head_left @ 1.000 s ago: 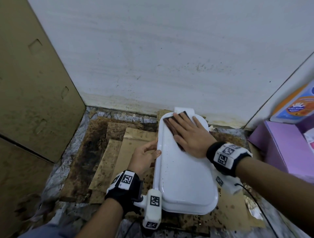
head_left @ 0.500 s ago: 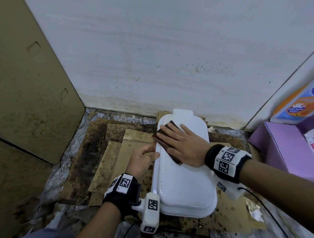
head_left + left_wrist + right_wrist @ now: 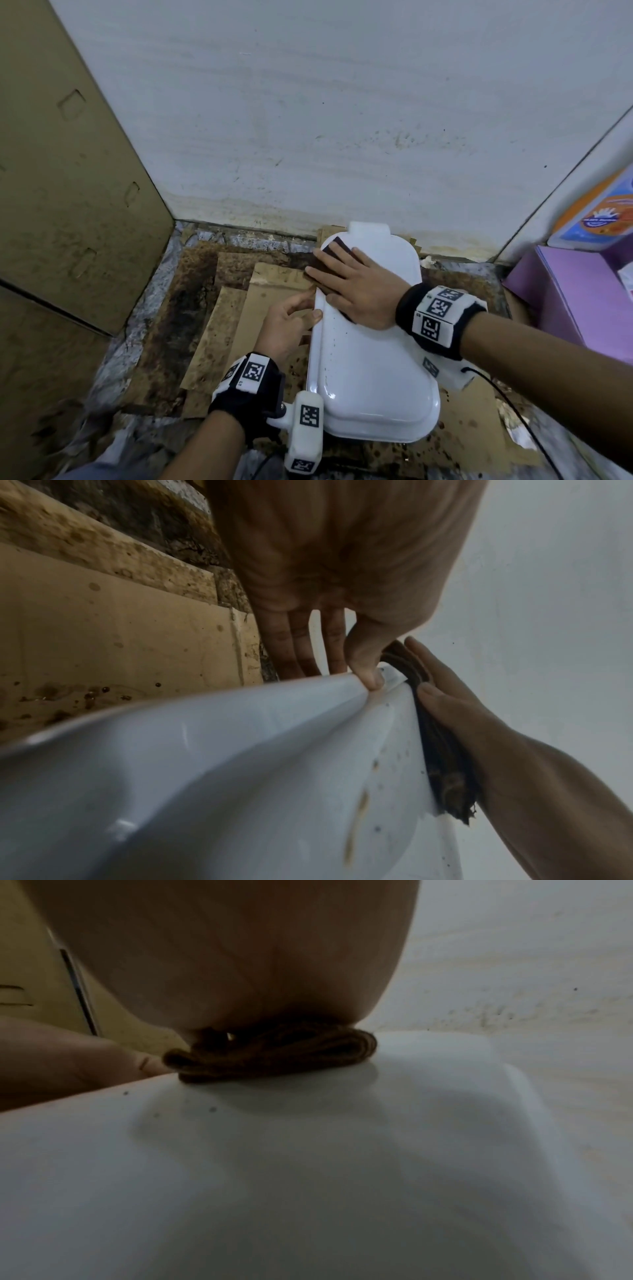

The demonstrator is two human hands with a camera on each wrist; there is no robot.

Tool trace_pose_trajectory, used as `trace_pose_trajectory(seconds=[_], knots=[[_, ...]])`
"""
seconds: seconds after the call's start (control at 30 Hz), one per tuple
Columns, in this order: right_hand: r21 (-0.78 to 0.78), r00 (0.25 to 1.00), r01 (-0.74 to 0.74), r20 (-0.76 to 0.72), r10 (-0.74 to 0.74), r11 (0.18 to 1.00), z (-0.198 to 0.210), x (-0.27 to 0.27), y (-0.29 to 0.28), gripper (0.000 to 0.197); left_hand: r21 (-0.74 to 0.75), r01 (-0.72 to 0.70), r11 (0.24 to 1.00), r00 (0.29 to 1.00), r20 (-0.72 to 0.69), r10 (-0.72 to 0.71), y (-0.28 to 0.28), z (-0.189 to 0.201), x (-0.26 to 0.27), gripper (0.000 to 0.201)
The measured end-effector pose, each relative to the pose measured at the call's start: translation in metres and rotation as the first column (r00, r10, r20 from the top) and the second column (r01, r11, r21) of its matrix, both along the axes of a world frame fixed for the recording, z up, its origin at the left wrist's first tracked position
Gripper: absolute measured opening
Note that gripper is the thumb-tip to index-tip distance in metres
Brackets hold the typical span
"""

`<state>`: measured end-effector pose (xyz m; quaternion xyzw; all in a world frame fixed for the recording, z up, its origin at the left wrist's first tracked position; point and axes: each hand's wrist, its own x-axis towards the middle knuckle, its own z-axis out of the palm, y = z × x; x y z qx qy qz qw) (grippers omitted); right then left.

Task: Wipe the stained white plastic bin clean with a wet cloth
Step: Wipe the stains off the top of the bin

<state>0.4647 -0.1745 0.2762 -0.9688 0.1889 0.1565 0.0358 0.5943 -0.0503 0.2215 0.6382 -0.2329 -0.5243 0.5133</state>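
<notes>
Here, upturned white plastic bin (image 3: 370,363) on stained cardboard sheets (image 3: 236,308) against the white wall (image 3: 308,120). Right hand (image 3: 356,291) flat, pressing brown cloth (image 3: 337,250) onto bin; left hand (image 3: 287,325) pinching bin's rim.

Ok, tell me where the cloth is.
In the head view, the brown cloth lies under the right hand, pressed on the white bin's far-left part, near the wall.

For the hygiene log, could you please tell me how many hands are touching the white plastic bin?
2. The left hand grips the white plastic bin at its left rim; the right hand presses the dark cloth flat on its upturned surface.
</notes>
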Motion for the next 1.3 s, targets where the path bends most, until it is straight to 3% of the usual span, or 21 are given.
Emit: trace_pose_trajectory(seconds=[0.13, 0.27, 0.33, 0.47, 0.53, 0.8, 0.97, 1.1, 1.2, 1.3], knots=[[0.016, 0.982, 0.185, 0.035, -0.186, 0.983, 0.005, -0.003, -0.028, 0.057, -0.003, -0.011, 1.000, 1.000, -0.005, 0.011, -0.001, 0.000, -0.001, 0.044], [0.027, 0.930, 0.368, 0.021, -0.368, 0.930, 0.010, -0.005, -0.059, 0.057, 0.011, -0.019, 1.000, 0.999, 0.034, 0.019, 0.000, -0.001, -0.001, 0.045], [0.044, 0.940, 0.338, 0.028, -0.340, 0.940, 0.008, -0.004, -0.052, 0.058, 0.007, -0.021, 1.000, 0.999, 0.040, 0.021, -0.002, -0.003, 0.000, 0.046], [0.022, 0.998, 0.063, 0.023, -0.064, 0.998, 0.002, -0.001, -0.011, 0.074, -0.002, -0.010, 1.000, 1.000, 0.016, 0.010, -0.001, -0.003, 0.000, 0.042], [0.027, 1.000, 0.003, 0.007, -0.003, 1.000, -0.002, -0.002, -0.004, 0.065, -0.006, 0.006, 1.000, 1.000, 0.021, -0.006, 0.001, -0.004, 0.001, 0.040], [0.014, 0.941, 0.337, 0.030, -0.337, 0.942, 0.007, -0.001, -0.054, 0.056, 0.013, -0.020, 1.000, 0.998, 0.057, 0.019, 0.001, -0.003, -0.001, 0.048], [0.014, 0.984, 0.174, 0.038, -0.175, 0.985, 0.001, -0.012, -0.012, 0.060, -0.006, -0.032, 0.999, 0.999, 0.042, 0.032, 0.002, -0.004, -0.002, 0.047], [0.052, 0.998, 0.045, 0.049, -0.048, 0.998, -0.004, -0.034, 0.043, 0.069, -0.016, -0.051, 0.999, 0.997, 0.056, 0.052, 0.004, -0.008, -0.006, 0.034], [0.078, 0.997, 0.042, 0.067, -0.047, 0.996, -0.005, -0.044, 0.052, 0.063, -0.019, -0.051, 0.999, 0.994, 0.098, 0.053, 0.012, -0.012, -0.012, 0.024], [0.043, 0.992, 0.101, 0.075, -0.104, 0.994, -0.003, -0.039, 0.038, 0.057, 0.000, -0.034, 0.999, 0.992, 0.122, 0.034, 0.024, -0.010, -0.016, 0.028]])
